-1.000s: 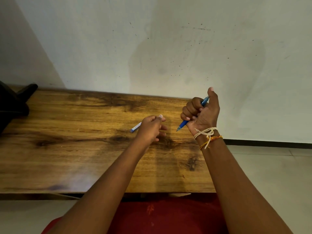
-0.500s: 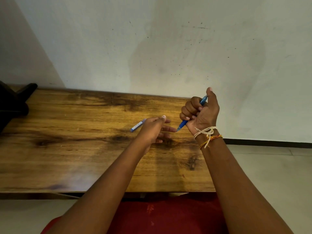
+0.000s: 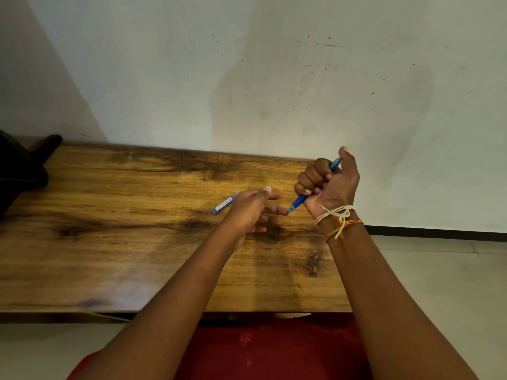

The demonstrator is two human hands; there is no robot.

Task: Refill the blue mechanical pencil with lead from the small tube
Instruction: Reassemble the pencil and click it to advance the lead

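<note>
R hand (image 3: 329,185) fisted round blue pencil (image 3: 299,201); L hand (image 3: 247,212) fingers straight, one touching pencil tip; tube (image 3: 225,205) left of pencil; advise light axial press.

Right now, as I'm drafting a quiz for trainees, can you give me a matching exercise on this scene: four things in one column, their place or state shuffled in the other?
Column one:
1. blue mechanical pencil
2. small tube
3. left hand
4. thread bands

Column two:
A. tied round the right wrist
B. fingers stretched out, one fingertip at the pencil's tip
C. gripped in the fist of the right hand, tip pointing down
D. partly hidden behind the left hand, over the table

Pairs: 1-C, 2-D, 3-B, 4-A
</note>
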